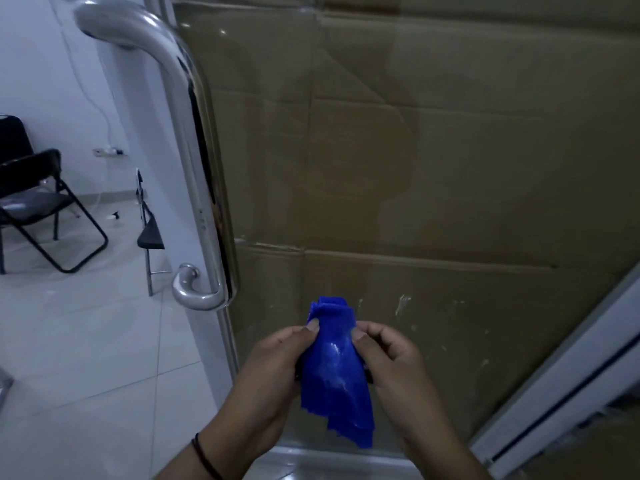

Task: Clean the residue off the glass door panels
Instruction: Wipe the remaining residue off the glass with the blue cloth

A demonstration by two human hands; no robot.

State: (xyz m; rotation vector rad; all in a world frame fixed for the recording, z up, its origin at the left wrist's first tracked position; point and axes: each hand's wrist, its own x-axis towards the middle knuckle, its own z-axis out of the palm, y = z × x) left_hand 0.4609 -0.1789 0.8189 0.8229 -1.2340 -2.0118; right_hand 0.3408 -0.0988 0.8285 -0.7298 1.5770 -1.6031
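A folded blue cloth (334, 368) hangs between both hands, low in the middle of the view. My left hand (273, 368) pinches its left edge with thumb and fingers. My right hand (391, 365) pinches its right edge. Both are held just in front of the glass door panel (433, 168), which has brown cardboard behind it. Pale streaks of residue (401, 304) dot the glass slightly above and to the right of the cloth. The cloth is not touching the glass.
A long steel pull handle (194, 150) runs down the door's left edge. Two black folding chairs (38, 202) stand on the white tiled floor (86, 358) at left. A white door frame (561, 386) slants across the lower right.
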